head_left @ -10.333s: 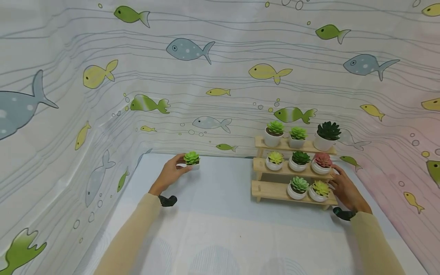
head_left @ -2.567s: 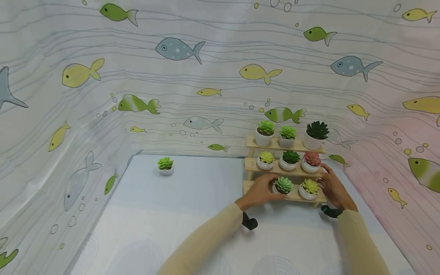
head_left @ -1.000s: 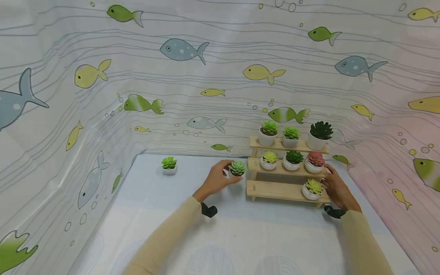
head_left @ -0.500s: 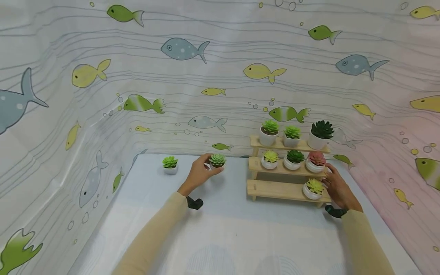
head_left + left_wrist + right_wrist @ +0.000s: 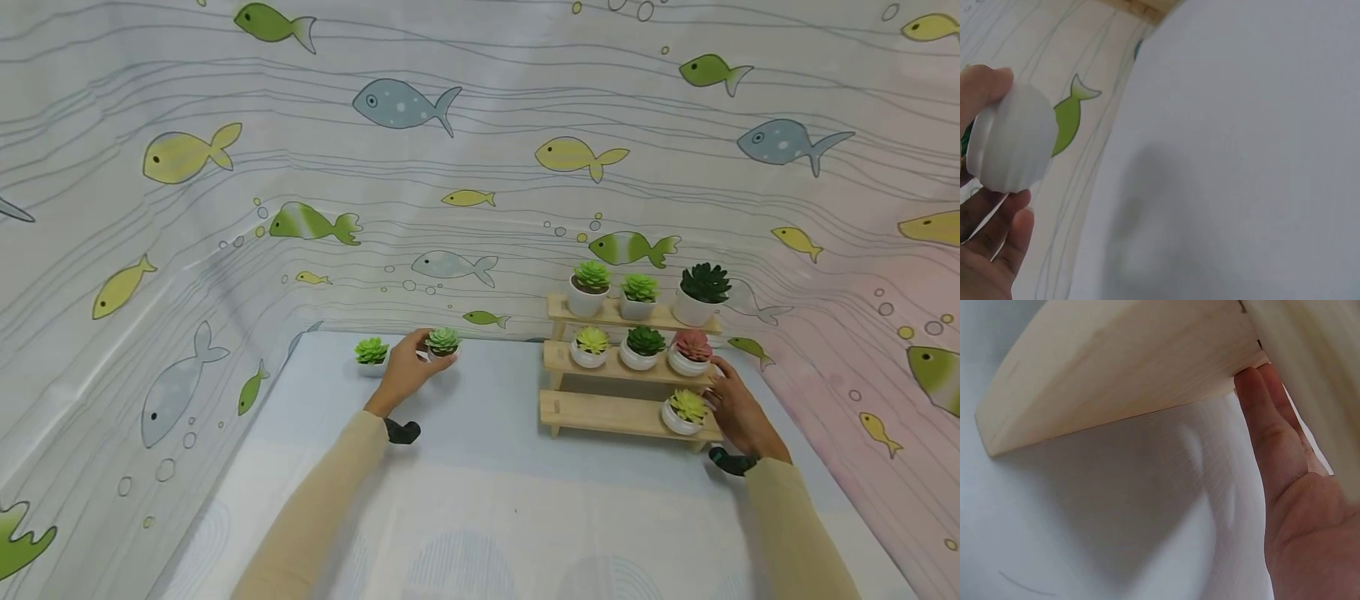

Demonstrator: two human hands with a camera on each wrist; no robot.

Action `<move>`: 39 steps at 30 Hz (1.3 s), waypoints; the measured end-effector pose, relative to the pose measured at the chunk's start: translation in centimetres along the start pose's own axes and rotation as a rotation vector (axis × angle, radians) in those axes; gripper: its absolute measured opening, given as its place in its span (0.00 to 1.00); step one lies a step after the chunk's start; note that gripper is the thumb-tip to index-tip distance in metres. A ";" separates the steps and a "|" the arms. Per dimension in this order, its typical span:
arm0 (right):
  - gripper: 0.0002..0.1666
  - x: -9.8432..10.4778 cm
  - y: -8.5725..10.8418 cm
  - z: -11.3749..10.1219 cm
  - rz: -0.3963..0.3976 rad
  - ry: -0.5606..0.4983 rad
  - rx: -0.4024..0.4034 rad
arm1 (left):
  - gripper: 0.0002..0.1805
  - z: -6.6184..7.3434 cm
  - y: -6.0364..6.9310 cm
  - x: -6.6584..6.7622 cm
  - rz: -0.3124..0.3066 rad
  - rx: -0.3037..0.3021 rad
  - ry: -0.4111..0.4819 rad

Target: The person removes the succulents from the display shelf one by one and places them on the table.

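Observation:
My left hand (image 5: 408, 371) grips a pale green potted succulent (image 5: 442, 340) near the table's back edge. In the left wrist view, thumb and fingers sit around its white ribbed pot (image 5: 1019, 140), raised over the table with a shadow below. Just left of that hand stands a bright green succulent (image 5: 371, 352) in a white pot, partly hidden by the hand. My right hand (image 5: 742, 412) touches the right end of a three-step wooden stand (image 5: 600, 410). In the right wrist view, its fairly straight fingers (image 5: 1272, 437) rest against the wood; the thumb is hidden there.
A yellow-green succulent (image 5: 684, 410) sits at the bottom step's right end. The middle step bears yellow-green, dark green and red succulents (image 5: 692, 352); the top one bears three green ones. Fish-printed cloth (image 5: 450, 167) surrounds the white table (image 5: 480, 483) behind and at the sides.
The bright green succulent was set down at the left earlier. My left hand then lifted the pale green one off the bottom step and carried it left. My right hand stays at the stand.

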State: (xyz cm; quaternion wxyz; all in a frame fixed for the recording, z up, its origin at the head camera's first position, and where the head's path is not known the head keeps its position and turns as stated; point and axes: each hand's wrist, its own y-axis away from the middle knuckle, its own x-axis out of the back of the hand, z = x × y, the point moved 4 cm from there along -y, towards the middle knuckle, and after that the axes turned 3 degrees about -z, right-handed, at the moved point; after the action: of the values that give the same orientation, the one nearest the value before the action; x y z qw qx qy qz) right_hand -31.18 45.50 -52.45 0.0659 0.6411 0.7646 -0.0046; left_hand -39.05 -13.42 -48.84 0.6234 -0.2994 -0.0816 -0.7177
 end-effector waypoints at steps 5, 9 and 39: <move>0.26 0.2 0.1 0.2 0.009 -0.013 -0.001 | 0.37 -0.7 0.0 0.8 0.008 0.016 0.024; 0.26 0.3 0.2 0.2 -0.001 -0.039 0.013 | 0.37 -1.4 -0.1 1.0 0.004 0.053 0.013; 0.27 0.3 -0.2 0.3 0.011 0.026 -0.011 | 0.32 -3.8 0.0 0.7 -0.007 0.174 -0.107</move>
State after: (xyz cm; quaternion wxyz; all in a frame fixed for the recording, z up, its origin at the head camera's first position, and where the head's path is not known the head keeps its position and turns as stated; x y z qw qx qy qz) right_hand -31.37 45.70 -52.78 0.0595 0.6449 0.7619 0.0083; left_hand -40.31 -15.94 -51.57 0.6391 -0.2819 -0.1778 -0.6931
